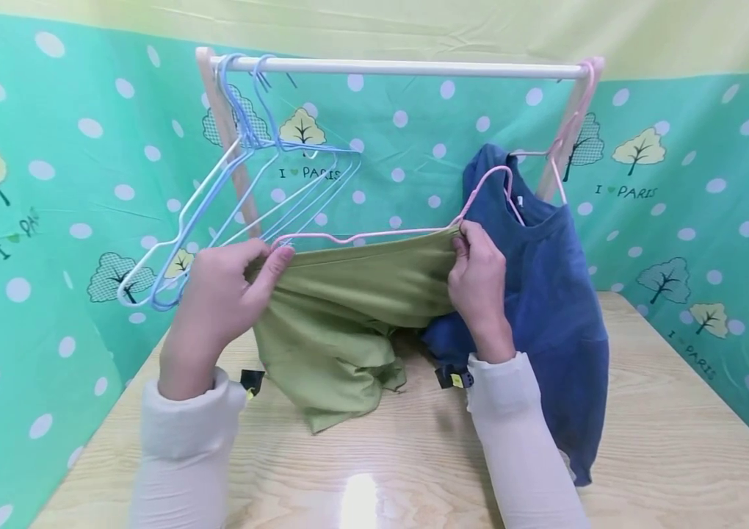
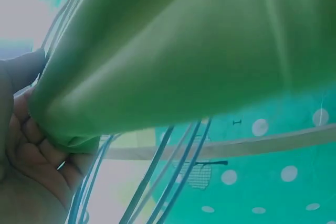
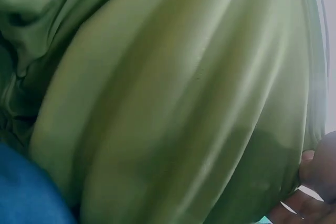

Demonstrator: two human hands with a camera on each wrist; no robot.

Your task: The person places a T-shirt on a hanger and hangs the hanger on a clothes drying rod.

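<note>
An olive-green garment (image 1: pixel 348 294) is stretched between my two hands, its straight hemmed edge on top and its lower part bunched down to the table. My left hand (image 1: pixel 225 290) pinches the left end of that edge between thumb and fingers. At the right end, my right hand (image 1: pixel 479 275) pinches the cloth. A pink hanger (image 1: pixel 381 234) runs along just behind the edge, its hook rising beside my right hand; its other parts are hidden by the cloth. Green fabric (image 2: pixel 173 51) fills much of the left wrist view, and folds of it (image 3: pixel 173 98) cover the right wrist view.
A rack with a white bar (image 1: pixel 401 68) stands ahead. Several blue and white hangers (image 1: pixel 216 191) hang at its left end. On the right, a navy top (image 1: pixel 546 294) hangs from another pink hanger (image 1: pixel 559 173), close to my right forearm. Below is a wooden table (image 1: pixel 652 441).
</note>
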